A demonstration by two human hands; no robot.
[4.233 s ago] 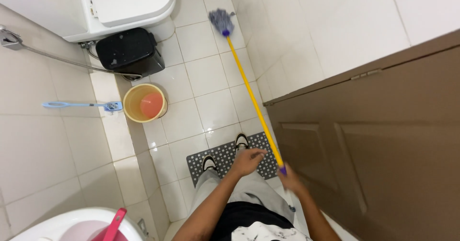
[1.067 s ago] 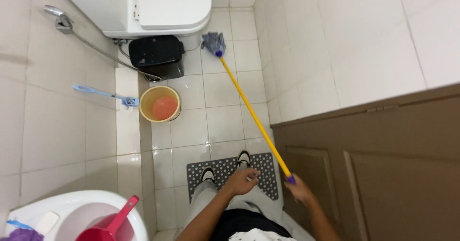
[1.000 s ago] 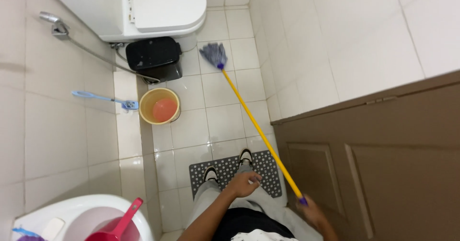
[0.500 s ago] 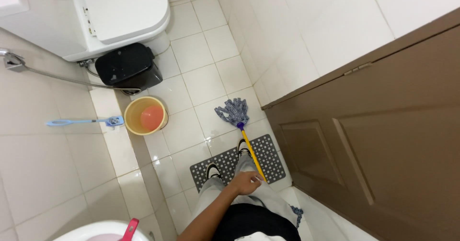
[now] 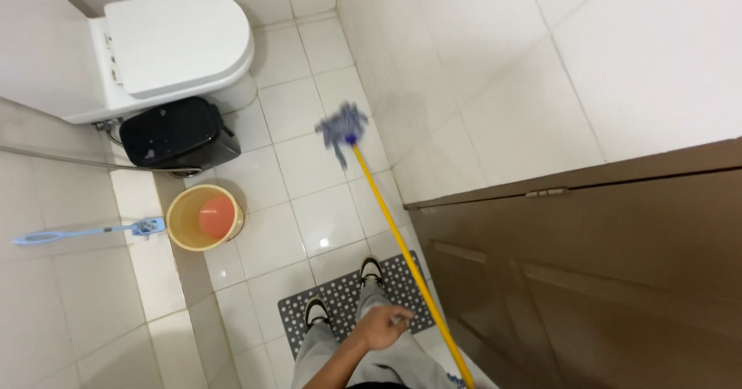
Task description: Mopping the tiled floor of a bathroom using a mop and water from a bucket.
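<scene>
At the bottom centre of the frame the left hand [image 5: 381,327] hangs loosely curled in front of the person's grey trousers, fingers bent inward and holding nothing, just beside the yellow handle of the mop [image 5: 394,234] but not touching it. The right hand lies beyond the bottom edge of the frame, so whether it grips the handle cannot be told. The mop handle runs diagonally from the bottom edge, right of centre, up to the middle of the frame, where its blurred blue-grey string head [image 5: 341,129] sits over the white floor tiles near the foot of the right-hand wall. Below the left hand, two dark shoes with white trim stand on a grey perforated mat [image 5: 340,305] lying on the floor. The floor [image 5: 328,219] is glossy white square tile with dark grout lines and a small bright reflection. To the left of centre stands a yellow bucket [image 5: 205,217] with a pinkish inside, and a light blue long-handled brush [image 5: 85,232] hangs on the tiled wall at the left edge. Above the bucket sits a black pedal bin [image 5: 174,132], and beyond it, in the upper left, a white toilet [image 5: 174,49] with its lid closed. White wall tiles fill the upper right, and a brown panelled door [image 5: 603,281] takes the lower right.
</scene>
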